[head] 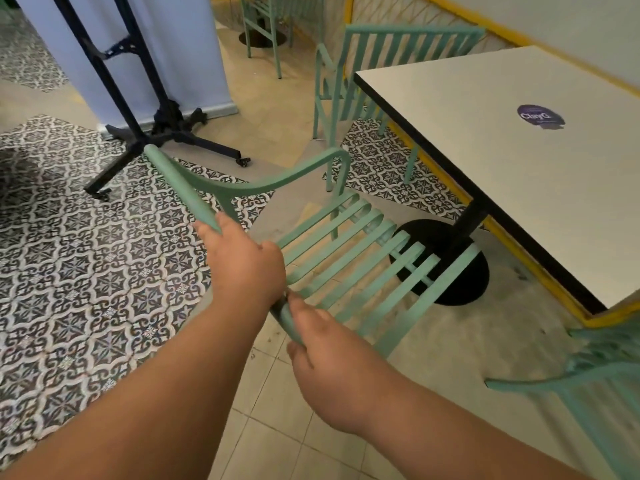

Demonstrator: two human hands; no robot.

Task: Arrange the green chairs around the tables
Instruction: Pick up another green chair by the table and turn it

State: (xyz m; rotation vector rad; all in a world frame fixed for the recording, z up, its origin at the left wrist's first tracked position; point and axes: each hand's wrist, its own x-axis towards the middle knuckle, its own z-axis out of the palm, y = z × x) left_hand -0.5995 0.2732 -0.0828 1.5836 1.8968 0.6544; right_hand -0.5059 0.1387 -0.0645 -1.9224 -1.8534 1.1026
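Observation:
A green slatted chair (349,251) stands in front of me, its seat facing the white square table (519,174). My left hand (242,261) grips the chair's top back rail. My right hand (332,362) holds the same rail a little lower and nearer to me. The seat's front edge reaches the table's black round base (450,268). A second green chair (374,74) stands at the table's far side, its back towards the wall. Part of a third green chair (595,382) shows at the right edge.
A black wheeled stand (149,133) with a white banner stands on the patterned floor tiles at the left. Another green chair frame (263,32) and a round base sit further back. A yellow-edged wall runs behind the table.

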